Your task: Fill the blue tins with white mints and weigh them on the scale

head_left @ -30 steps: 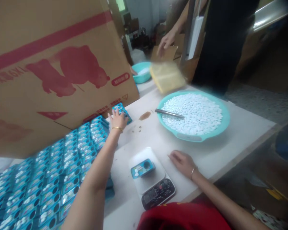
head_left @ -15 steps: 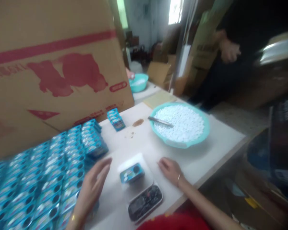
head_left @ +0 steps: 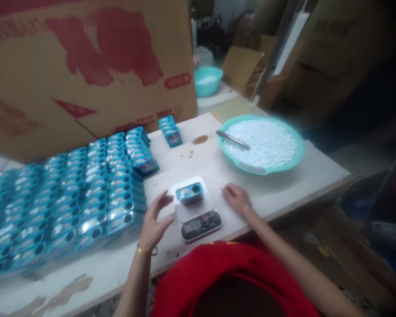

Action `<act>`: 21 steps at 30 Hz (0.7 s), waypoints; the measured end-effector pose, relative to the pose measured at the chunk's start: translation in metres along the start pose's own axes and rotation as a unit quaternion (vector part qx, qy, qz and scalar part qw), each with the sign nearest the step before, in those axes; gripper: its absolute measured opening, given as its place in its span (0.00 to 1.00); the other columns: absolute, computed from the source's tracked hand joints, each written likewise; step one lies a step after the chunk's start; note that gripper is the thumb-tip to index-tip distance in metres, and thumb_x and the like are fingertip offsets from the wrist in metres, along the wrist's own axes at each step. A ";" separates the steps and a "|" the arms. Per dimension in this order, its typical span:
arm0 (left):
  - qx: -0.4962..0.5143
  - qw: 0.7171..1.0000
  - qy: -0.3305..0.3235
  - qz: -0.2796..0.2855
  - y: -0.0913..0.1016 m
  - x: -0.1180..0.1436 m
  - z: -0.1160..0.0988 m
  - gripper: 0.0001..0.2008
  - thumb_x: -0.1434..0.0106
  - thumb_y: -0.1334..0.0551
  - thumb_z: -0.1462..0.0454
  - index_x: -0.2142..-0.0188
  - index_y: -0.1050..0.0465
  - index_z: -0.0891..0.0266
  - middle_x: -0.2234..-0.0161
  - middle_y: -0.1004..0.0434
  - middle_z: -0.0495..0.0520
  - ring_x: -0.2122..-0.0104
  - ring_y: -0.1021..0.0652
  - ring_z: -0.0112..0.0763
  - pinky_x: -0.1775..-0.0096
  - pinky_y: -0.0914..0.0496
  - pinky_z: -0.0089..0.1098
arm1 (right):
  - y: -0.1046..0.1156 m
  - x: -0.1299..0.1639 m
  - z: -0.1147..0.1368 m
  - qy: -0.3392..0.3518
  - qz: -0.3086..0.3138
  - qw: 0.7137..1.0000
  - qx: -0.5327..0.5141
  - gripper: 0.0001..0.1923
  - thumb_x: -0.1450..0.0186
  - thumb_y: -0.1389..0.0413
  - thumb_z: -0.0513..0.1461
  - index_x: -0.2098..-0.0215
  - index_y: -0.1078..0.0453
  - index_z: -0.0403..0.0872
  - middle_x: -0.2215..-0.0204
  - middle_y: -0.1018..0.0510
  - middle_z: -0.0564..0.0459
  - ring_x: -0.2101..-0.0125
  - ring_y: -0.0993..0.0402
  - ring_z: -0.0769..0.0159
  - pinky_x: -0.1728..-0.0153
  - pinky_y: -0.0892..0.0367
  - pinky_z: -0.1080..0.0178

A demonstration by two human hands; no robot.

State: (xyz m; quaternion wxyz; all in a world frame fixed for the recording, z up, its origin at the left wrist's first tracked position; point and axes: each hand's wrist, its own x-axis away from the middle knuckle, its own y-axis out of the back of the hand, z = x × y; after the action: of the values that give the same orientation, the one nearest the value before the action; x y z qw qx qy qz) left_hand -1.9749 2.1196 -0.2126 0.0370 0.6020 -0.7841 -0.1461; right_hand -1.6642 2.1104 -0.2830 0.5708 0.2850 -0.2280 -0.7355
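Blue rectangular tin [head_left: 189, 193] sits on the white scale [head_left: 198, 211] between my hands; left hand [head_left: 153, 222] spread empty, right hand [head_left: 236, 199] loosely curled, empty. Rows of filled tins [head_left: 86, 193] stacked beyond my left.

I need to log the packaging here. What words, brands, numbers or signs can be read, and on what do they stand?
None can be read.
Cardboard box: red animal figure, a red triangle sign, a red oval label and red lettering along its lower edge, all too blurred to read.
Blue tins: lid print too small to read.
Blue tin on the scale: label blurred.
Scale: dark display, no digits legible.
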 end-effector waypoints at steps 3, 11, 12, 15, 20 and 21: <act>-0.005 1.000 -0.002 -0.001 0.000 0.005 0.002 0.36 0.44 0.35 0.51 0.40 0.42 0.62 0.49 0.29 0.64 0.49 0.27 0.44 0.45 0.35 0.46 | 0.001 0.000 -0.002 0.001 0.000 1.000 0.003 0.18 0.34 0.51 0.50 0.73 0.34 0.47 0.79 0.32 0.56 0.78 0.39 0.70 0.73 0.44 0.67; -0.045 0.999 0.011 -0.027 -0.005 0.008 0.009 0.32 0.43 0.34 0.59 0.41 0.40 0.60 0.51 0.27 0.60 0.53 0.25 0.38 0.47 0.31 0.44 | 0.002 0.002 0.001 0.001 -0.003 1.000 0.009 0.18 0.34 0.51 0.50 0.73 0.33 0.47 0.78 0.29 0.55 0.78 0.37 0.70 0.73 0.42 0.67; -0.051 0.998 0.006 -0.028 -0.006 0.007 0.010 0.31 0.43 0.34 0.60 0.41 0.40 0.59 0.51 0.27 0.60 0.53 0.25 0.38 0.48 0.31 0.43 | 0.002 0.002 0.000 -0.001 -0.002 1.000 0.008 0.18 0.34 0.51 0.51 0.73 0.33 0.47 0.78 0.29 0.55 0.78 0.36 0.70 0.73 0.42 0.67; -0.082 0.995 -0.022 -0.042 -0.006 0.006 0.010 0.28 0.40 0.36 0.61 0.41 0.40 0.59 0.52 0.27 0.59 0.54 0.24 0.36 0.48 0.30 0.42 | 0.001 0.002 0.000 -0.004 -0.001 1.000 0.002 0.18 0.35 0.50 0.50 0.73 0.33 0.47 0.78 0.29 0.55 0.78 0.37 0.70 0.72 0.42 0.67; -0.210 0.961 -0.156 -0.093 -0.009 0.001 -0.009 0.24 0.40 0.37 0.65 0.44 0.36 0.58 0.52 0.27 0.58 0.52 0.26 0.37 0.49 0.31 0.42 | 0.007 0.004 0.033 0.001 -0.051 0.990 -0.131 0.14 0.34 0.49 0.47 0.72 0.34 0.46 0.77 0.32 0.56 0.76 0.36 0.70 0.72 0.39 0.67; -0.240 0.948 -0.188 -0.094 -0.010 0.000 -0.014 0.24 0.41 0.37 0.65 0.45 0.36 0.58 0.50 0.28 0.59 0.50 0.28 0.39 0.48 0.32 0.44 | 0.010 0.003 0.047 0.023 -0.067 0.986 -0.149 0.13 0.34 0.48 0.45 0.72 0.34 0.46 0.76 0.32 0.55 0.75 0.36 0.69 0.72 0.39 0.67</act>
State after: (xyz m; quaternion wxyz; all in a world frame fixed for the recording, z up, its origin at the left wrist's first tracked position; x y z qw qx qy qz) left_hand -1.9619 2.1149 -0.2022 0.0182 0.6081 -0.6580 -0.4439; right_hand -1.6894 2.1051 -0.2427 0.5613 0.2278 -0.0830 -0.7913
